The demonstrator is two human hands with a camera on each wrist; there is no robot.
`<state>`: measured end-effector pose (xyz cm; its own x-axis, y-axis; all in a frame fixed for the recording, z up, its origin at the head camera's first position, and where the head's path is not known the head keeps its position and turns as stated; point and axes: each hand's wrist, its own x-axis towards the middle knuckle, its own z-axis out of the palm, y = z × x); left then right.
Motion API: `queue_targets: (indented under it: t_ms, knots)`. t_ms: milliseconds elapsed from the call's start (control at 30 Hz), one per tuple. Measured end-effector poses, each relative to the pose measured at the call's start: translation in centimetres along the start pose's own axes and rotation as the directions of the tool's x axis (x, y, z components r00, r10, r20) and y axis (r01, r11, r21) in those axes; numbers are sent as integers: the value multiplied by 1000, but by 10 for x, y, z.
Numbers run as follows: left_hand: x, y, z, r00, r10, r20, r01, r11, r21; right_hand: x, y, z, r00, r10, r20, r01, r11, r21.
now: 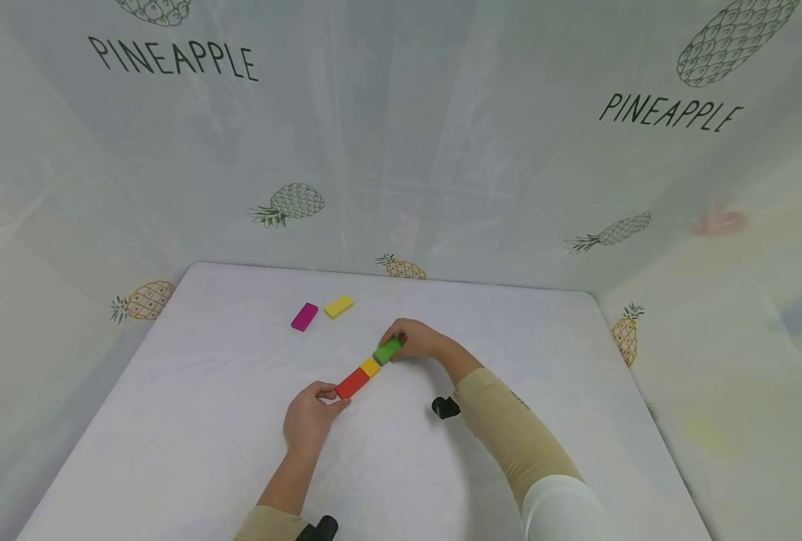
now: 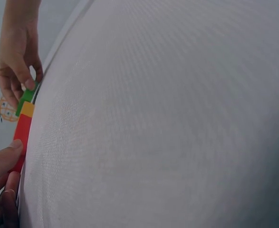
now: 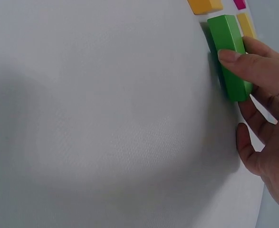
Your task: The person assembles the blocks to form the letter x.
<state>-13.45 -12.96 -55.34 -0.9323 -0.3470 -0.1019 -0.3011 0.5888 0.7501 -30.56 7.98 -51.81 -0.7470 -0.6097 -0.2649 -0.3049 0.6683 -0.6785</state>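
Observation:
My left hand [image 1: 308,422] pinches the near end of a red block [image 1: 352,383] between thumb and fingers. At the red block's far end sits a short orange-yellow block [image 1: 370,367], in line with it. Beyond that is a green block [image 1: 388,351], held by my right hand [image 1: 412,340]. In the right wrist view the thumb lies across the upper face of the green block [image 3: 229,57], with fingers on its other side. A narrow gap shows there between the green block and the orange-yellow block [image 3: 205,5].
A magenta block [image 1: 304,316] and a yellow block [image 1: 339,306] lie side by side farther back on the white-covered table [image 1: 204,421]. Behind the table hangs a pale curtain [image 1: 441,165] printed with pineapples. Dark wrist-worn devices [image 1: 446,407] sit at both sleeves.

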Motion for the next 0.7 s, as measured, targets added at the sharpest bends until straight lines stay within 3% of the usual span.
queue_targets:
  t_ms: [700]
  knots:
    - [-1,0,0,1000,21,-21,-21,1000,5,1,-2,2,1000,7,9,-7,1000,-14]
